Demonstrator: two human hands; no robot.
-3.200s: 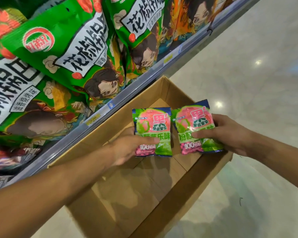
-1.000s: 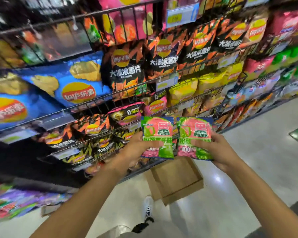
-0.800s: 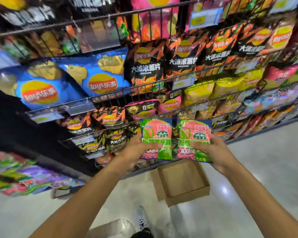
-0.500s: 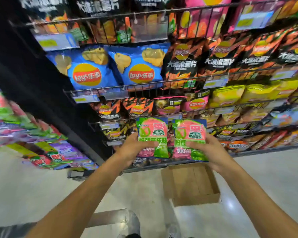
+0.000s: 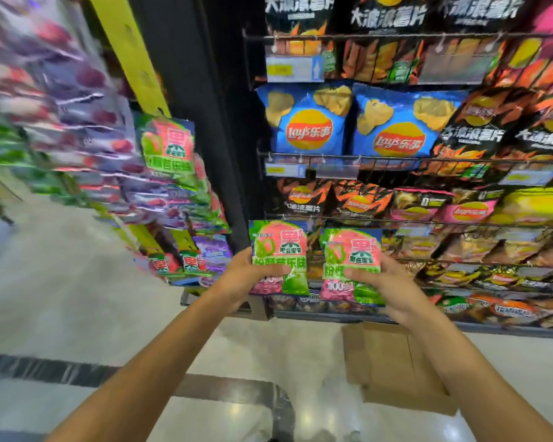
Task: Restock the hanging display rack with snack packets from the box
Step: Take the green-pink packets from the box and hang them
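Note:
My left hand (image 5: 248,277) grips a green and pink snack packet (image 5: 280,247) by its lower half, thumb across the front. My right hand (image 5: 388,287) grips a second, matching packet (image 5: 353,255) the same way. Both packets are upright, side by side at chest height. The hanging display rack (image 5: 179,199) stands to the left, blurred, with a matching green and pink packet (image 5: 168,149) at its near end. The cardboard box (image 5: 393,365) lies on the floor below my right forearm, partly hidden by it.
A wire shelf rack (image 5: 412,157) full of chip bags fills the right side, with blue bags (image 5: 304,122) at eye level. A black post (image 5: 205,122) separates it from the hanging rack. Pale glossy floor (image 5: 61,282) spreads to the left.
The view has swung left, bringing the hanging rack into sight. Both hands still hold their packets side by side. The box has shifted to the lower right of the view.

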